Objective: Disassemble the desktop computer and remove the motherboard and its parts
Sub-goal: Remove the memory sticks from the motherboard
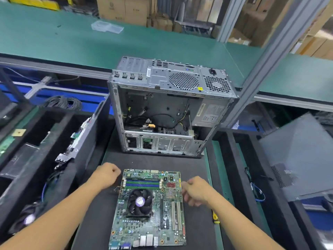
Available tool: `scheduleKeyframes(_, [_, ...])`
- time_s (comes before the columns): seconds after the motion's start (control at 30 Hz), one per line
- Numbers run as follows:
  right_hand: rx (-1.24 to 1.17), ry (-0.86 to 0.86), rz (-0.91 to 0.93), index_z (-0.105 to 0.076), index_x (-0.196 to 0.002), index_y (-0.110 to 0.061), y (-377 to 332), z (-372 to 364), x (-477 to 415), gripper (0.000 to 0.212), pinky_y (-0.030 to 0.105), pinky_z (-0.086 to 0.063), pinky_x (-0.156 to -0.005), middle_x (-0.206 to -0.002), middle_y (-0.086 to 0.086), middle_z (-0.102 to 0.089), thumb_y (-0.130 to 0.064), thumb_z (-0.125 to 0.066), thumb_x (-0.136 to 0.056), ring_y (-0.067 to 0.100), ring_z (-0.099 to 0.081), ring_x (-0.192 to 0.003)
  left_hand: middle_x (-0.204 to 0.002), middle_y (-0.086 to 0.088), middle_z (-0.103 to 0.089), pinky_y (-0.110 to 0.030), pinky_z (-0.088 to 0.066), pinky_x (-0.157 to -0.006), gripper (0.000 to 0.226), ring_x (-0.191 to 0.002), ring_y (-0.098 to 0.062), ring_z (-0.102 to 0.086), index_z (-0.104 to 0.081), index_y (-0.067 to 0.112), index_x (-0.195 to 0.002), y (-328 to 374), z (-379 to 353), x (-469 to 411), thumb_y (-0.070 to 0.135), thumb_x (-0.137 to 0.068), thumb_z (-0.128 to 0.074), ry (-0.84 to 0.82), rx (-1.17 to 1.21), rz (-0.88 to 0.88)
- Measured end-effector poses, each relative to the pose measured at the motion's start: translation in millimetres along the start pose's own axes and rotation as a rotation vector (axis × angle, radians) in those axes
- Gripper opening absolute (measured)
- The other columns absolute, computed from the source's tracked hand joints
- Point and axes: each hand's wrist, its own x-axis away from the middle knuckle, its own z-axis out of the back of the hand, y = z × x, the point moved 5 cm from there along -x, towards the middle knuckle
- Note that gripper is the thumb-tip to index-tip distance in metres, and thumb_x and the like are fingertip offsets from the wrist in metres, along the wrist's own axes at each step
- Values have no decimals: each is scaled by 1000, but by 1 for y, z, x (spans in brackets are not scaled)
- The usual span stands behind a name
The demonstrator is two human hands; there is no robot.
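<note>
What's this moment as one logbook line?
motherboard: out, flat on mat, cooler fan fitted | case: open behind | left hand: curled by left edge | right hand: curled by right edge, grips unclear

The black mat (162, 162) carries the motherboard (155, 224) and computer case (169, 112).

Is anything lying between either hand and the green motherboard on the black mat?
Nothing visible does. The left hand is beside the green motherboard's far-left corner and the right hand is beside its right edge. No cable, tool or part lies between them.
</note>
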Motion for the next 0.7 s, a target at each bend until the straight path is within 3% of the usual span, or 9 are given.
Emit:
scheduleKeyframes(0.1, [-35, 29, 32, -62, -85, -13, -9, -11, 17, 29, 20, -37, -41, -69, 3, -67, -28, -44, -101, 19, -56, -49, -88, 10, -72, -24, -46, -70, 18, -83, -11, -65, -72, 26, -91, -4, 14, 8, 28, -97, -56, 82, 2, -110])
scheduleKeyframes(0.23, [-61, 23, 69, -62, -87, -14, -31, -41, 36, 23, 22, -40, -47, -75, 3, -68, -21, -44, -99, 19, -57, -55, -89, 7, -70, -25, -41, -67, 17, -74, -9, -59, -69, 26, -91, -18, 19, 21, 28, -99, -54, 146, 14, -142])
scheduleKeyframes(0.43, [-89, 41, 99, -65, -94, -11, -59, -75, 48, 22, 24, -36, -47, -75, 3, -68, -18, -45, -98, 17, -54, -56, -103, 8, -65, -26, -43, -76, 14, -87, -14, -59, -66, 25, -96, -49, 37, 36, 30, -100, -53, 208, 97, -180])
scheduleKeyframes(0.7, [-6, 19, 111, -65, -102, -10, -84, -114, 50, 22, 21, -36, -43, -76, 3, -69, -17, -45, -96, 17, -55, -54, -106, 3, -67, -30, -47, -86, 20, -100, -16, -60, -68, 17, -106, -91, 57, 52, 27, -100, -52, 190, 149, -164])
